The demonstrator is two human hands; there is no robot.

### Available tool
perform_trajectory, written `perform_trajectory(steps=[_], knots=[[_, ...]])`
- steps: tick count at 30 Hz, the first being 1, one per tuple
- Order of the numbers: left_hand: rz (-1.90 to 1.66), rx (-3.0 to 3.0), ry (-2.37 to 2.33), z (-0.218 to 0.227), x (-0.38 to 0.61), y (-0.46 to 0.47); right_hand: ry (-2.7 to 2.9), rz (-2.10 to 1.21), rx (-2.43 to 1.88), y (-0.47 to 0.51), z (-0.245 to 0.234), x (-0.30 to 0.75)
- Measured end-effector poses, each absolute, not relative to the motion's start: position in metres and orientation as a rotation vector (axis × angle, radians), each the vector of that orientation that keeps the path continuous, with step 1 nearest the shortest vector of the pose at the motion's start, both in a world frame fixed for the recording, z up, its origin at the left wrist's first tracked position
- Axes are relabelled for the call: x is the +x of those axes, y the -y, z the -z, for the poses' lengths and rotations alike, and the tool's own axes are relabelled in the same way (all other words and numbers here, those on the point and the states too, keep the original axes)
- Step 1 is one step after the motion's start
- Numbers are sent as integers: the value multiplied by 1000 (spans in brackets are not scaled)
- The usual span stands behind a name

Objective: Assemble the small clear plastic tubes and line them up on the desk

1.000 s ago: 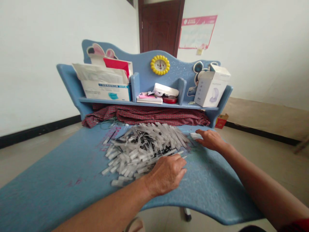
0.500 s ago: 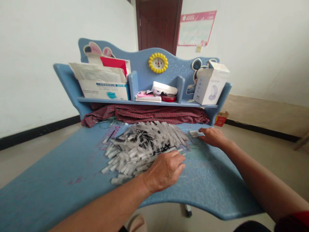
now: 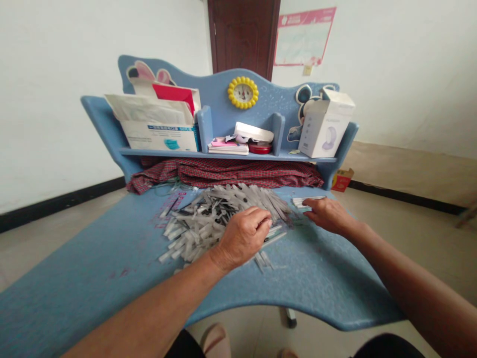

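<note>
A heap of slim clear and black plastic pieces, which look like pen parts (image 3: 201, 233), lies in the middle of the blue desk. My left hand (image 3: 244, 236) is over the heap's right front side, fingers curled in; whatever they hold, if anything, is hidden. Under and beside it, a few loose clear tubes (image 3: 264, 260) lie on the desk. To the right of the heap, my right hand (image 3: 330, 214) has its forefinger stretched out on a small row of slim white-clear sticks like pens (image 3: 298, 202), with the thumb apart below.
Behind the heap a red checked cloth (image 3: 231, 173) is bunched under the shelf (image 3: 160, 153). A mask box (image 3: 160, 136), booklets (image 3: 228, 147), a red round tin (image 3: 260, 148) and a white carton (image 3: 326, 127) stand on it. The desk's curved front edge (image 3: 276, 303) is near my body.
My left hand has moved left and up over the heap, and loose tubes now show on the desk below it. My right hand stays at the row, its fingers a little straighter.
</note>
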State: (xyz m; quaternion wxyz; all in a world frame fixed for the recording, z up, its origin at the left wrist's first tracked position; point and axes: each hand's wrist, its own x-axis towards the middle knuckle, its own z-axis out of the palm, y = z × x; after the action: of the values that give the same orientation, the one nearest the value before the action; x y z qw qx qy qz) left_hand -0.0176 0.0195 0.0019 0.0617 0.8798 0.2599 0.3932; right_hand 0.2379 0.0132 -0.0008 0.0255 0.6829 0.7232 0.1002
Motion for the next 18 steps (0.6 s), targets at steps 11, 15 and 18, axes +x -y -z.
perform_trajectory(steps=[11, 15, 18], knots=[[-1218, 2603, -873, -6, -18, -22, -2587, -94, 1695, 19, -8, 166], [-1182, 2593, -870, -6, -18, -23, -2534, -169, 1648, 17, -5, 161], [-1157, 2594, -858, -6, -18, -24, -2525, -200, 1612, 16, -5, 161]])
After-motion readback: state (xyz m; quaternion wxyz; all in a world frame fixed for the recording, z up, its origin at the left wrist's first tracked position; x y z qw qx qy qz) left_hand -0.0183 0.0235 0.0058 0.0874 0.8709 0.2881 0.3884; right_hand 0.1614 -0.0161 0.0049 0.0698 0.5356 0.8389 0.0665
